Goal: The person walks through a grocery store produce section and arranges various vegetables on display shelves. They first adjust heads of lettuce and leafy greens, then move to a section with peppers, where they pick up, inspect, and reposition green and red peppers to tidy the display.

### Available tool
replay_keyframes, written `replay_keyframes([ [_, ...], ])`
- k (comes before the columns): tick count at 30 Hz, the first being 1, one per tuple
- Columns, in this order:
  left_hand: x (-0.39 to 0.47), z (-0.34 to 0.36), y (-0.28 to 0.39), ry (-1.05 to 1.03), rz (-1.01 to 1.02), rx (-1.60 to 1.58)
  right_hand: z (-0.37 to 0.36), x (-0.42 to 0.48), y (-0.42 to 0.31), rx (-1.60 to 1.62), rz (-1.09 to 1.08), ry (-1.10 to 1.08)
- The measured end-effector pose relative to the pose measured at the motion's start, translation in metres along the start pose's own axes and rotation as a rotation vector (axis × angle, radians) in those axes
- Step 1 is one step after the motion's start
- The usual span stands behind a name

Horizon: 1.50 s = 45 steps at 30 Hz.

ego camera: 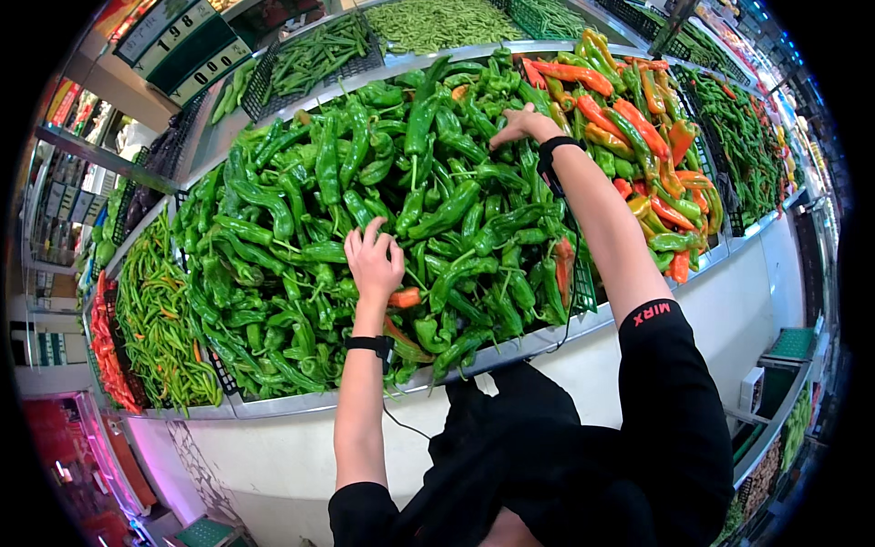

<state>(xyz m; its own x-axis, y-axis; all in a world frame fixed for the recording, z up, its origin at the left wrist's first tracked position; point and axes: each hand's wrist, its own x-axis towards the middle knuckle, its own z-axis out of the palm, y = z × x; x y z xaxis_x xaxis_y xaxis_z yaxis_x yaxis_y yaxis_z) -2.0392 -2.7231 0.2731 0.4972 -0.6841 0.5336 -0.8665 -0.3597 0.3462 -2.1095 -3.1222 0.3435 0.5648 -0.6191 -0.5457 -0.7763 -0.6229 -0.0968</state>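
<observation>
A broad heap of glossy green peppers lies in front of me. Over its middle is my left hand, its fingers bent and spread, with nothing seen in it. An orange-red pepper lies just beside that wrist. My right hand reaches to the far right part of the heap, thumb and fingers apart over green peppers; whether its fingertips touch them is hard to tell. Each wrist wears a black strap, the left strap and the right strap.
Red, orange and green peppers adjoin on the right. Thin green chillies and red chillies fill the left. Okra and green beans lie behind a metal divider. A price sign hangs upper left. A metal edge runs along the front.
</observation>
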Motion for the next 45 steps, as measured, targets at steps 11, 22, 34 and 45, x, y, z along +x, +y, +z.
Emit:
replay_keyframes([
  [11, 0.002, 0.002, 0.003, 0.023, -0.001, -0.011, 0.012, 0.018, 0.034, -0.002, -0.148, 0.203],
  [22, -0.001, -0.001, 0.000, 0.021, -0.020, -0.038, 0.023, 0.025, -0.011, 0.141, 0.172, 0.447],
  [34, 0.000, 0.001, -0.002, 0.023, -0.017, -0.036, 0.017, -0.015, -0.010, 0.043, -0.080, 0.668],
  [45, -0.002, 0.000, -0.002, 0.033, -0.013, -0.059, -0.001, -0.054, 0.011, 0.266, -0.310, 0.993],
])
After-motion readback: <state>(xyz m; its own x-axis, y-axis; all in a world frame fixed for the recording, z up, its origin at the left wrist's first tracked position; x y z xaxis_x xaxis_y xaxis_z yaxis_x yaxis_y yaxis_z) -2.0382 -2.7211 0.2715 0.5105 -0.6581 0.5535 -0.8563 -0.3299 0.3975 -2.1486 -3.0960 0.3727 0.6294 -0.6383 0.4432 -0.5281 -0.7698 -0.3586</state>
